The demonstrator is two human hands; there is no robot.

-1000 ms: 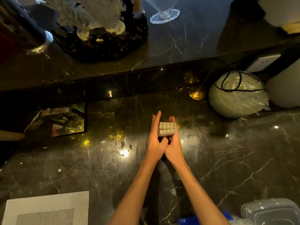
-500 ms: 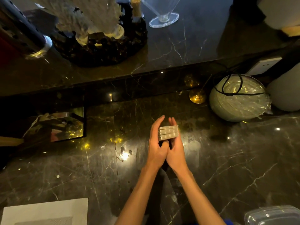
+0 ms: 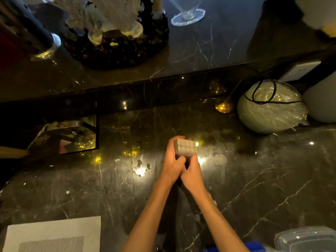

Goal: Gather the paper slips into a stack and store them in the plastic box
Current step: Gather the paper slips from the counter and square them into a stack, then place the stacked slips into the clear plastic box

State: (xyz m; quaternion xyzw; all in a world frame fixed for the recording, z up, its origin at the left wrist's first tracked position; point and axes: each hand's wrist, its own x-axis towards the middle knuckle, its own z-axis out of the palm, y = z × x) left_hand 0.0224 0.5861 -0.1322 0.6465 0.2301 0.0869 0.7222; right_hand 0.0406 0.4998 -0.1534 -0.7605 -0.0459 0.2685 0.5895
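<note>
Head view
Stack of slips [image 3: 185,147]: held above the dark marble counter [image 3: 254,179], between 2 hands.
Left hand [image 3: 172,164]: fingers curled around the stack's left side.
Right hand [image 3: 192,174]: fingers pressed beneath it.
Plastic box [image 3: 307,240]: bottom right corner, well apart.

No readable text anywhere, no labels, no brands, no numbers, no signs on any surface
</note>
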